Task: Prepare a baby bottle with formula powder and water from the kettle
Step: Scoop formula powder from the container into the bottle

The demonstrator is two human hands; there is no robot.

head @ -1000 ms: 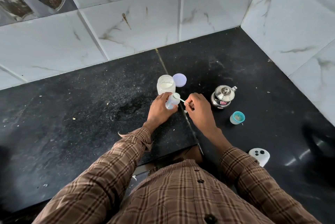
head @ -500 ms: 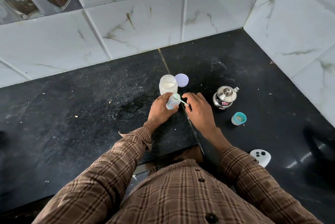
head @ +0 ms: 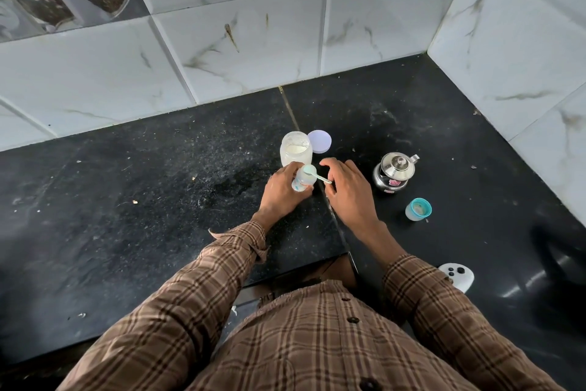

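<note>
The left hand (head: 280, 191) grips the baby bottle (head: 302, 181) upright on the bench (head: 158, 200); the scoop (head: 312, 172) lies across its mouth, handle pointing right to the right hand (head: 347, 192), which pinches it, other fingers spread; the kettle (head: 394, 172) stands nearer that hand.

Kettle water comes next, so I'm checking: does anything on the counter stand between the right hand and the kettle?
Nothing visible does. The right hand, pinching the scoop over the bottle, has bare counter between it and the kettle.

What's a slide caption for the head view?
Left hand grips baby bottle; right hand tips scoop over it.
</note>
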